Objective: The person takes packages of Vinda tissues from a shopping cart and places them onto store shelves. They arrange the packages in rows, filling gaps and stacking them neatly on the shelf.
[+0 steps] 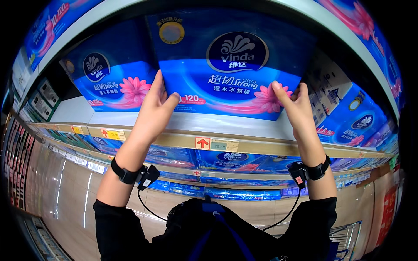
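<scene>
A large blue Vinda tissue pack with a pink flower print stands upright on the white shelf. My left hand presses its lower left side, the thumb over the front face and the fingers at the edge. On its lower right corner rests my right hand, thumb on the printed flower and fingers around the side. The pack sits between both hands. Just left of it, and partly behind my left hand, is a second blue Vinda pack.
Price tags line the shelf's front edge. More Vinda packs fill the lower shelves, and another pack stands to the right. A shelf edge arches overhead. A wire shopping cart is at the lower right, on the tiled floor.
</scene>
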### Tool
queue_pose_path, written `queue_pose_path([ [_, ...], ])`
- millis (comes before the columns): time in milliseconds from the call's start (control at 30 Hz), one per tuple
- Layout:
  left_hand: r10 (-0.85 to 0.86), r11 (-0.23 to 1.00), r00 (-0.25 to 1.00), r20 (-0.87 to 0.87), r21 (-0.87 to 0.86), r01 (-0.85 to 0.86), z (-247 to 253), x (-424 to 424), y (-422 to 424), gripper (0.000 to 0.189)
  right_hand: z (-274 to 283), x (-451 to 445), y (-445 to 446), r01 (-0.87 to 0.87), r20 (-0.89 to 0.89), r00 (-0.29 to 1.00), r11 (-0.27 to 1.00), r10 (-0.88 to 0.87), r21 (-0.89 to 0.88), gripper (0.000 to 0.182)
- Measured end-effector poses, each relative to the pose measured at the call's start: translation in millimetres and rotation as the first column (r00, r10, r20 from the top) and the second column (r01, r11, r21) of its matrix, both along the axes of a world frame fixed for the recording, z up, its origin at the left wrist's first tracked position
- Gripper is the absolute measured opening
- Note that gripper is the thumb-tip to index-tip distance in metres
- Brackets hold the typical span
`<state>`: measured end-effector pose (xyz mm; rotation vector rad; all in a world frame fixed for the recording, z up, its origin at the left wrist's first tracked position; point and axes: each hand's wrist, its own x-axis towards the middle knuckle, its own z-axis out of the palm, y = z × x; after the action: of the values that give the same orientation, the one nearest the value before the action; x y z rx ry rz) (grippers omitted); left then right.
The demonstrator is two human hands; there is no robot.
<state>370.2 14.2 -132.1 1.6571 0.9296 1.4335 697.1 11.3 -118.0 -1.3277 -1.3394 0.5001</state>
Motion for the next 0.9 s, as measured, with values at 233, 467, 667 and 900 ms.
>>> queue_pose_path([
  [233,0.046,0.999,0.999,0.017,-0.025,-0.045,3,1,3,0.077,10,12,2,-0.092,0.014,0.995,0.985,0.095,-0.148,0.075],
  [467,0.081,0.987,0.994,0.071,-0.147,-0.070,13,7,18,0.073,5,15,0,-0.134,-0.048,0.990,0.985,0.129,-0.109,0.074],
  [667,0.065,0.987,0.993,0.094,-0.154,-0.050,7,10,39,0.072,8,10,4,-0.151,-0.093,0.986,0.976,0.138,-0.155,0.086],
  [900,0.039,0.993,0.998,-0.057,-0.113,-0.045,10,-17,5,0.057,16,13,9,-0.246,-0.103,0.968,0.950,0.230,-0.190,0.071],
])
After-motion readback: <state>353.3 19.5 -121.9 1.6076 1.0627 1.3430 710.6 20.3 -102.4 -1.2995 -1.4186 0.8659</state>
